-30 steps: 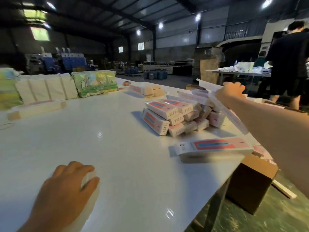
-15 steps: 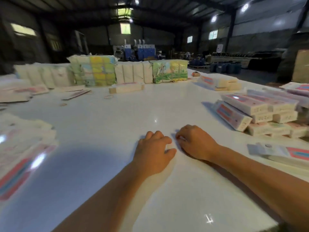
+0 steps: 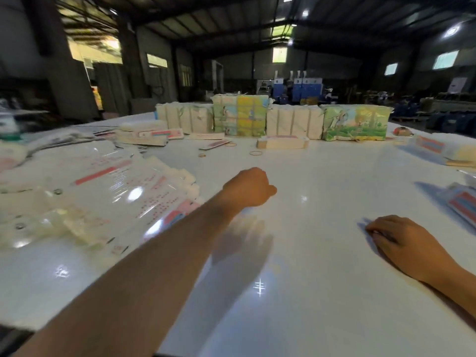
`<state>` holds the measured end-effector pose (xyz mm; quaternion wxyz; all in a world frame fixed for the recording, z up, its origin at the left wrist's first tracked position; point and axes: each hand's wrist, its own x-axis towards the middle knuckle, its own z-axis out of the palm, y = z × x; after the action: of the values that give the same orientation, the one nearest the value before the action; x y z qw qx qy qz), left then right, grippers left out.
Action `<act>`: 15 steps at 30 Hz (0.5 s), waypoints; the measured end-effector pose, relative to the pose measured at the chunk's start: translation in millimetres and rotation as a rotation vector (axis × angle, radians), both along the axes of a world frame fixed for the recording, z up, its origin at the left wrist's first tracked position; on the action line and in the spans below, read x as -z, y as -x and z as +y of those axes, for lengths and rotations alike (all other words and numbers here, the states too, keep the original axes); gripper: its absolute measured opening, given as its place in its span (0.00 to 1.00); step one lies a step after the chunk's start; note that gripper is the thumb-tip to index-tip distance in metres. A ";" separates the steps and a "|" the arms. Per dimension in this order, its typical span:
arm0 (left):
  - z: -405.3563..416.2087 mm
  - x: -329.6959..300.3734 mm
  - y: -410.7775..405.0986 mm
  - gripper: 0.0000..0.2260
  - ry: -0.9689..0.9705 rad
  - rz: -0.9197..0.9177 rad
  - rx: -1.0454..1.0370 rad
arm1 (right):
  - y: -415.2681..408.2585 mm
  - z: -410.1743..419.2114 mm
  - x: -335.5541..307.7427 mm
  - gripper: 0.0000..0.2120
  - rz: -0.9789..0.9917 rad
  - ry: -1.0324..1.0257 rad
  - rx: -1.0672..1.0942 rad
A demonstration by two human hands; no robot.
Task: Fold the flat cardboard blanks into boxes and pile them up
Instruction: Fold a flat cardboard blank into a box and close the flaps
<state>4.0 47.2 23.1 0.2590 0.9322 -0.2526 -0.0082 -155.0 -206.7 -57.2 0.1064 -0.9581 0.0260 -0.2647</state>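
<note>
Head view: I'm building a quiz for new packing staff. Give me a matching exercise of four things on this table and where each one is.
Things:
1. left hand
2. right hand
3. flat cardboard blanks
4. wrapped bundles

Places:
A. in a row along the far side of the white table
B. spread over the table's left part
C. resting on the table near the right edge of the view
D. reached forward over the middle of the table, fingers curled

Pairs: 1-D, 2-C, 3-B, 4-A
</note>
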 end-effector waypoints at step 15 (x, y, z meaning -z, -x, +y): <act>145.2 15.8 -27.7 0.24 -0.330 0.268 -0.397 | 4.6 -2.0 1.9 0.09 -0.010 0.039 0.092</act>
<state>31.7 192.5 7.3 0.1317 0.9835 -0.0240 -0.1215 -159.6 -208.7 -59.1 0.0754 -0.9565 0.0644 -0.2745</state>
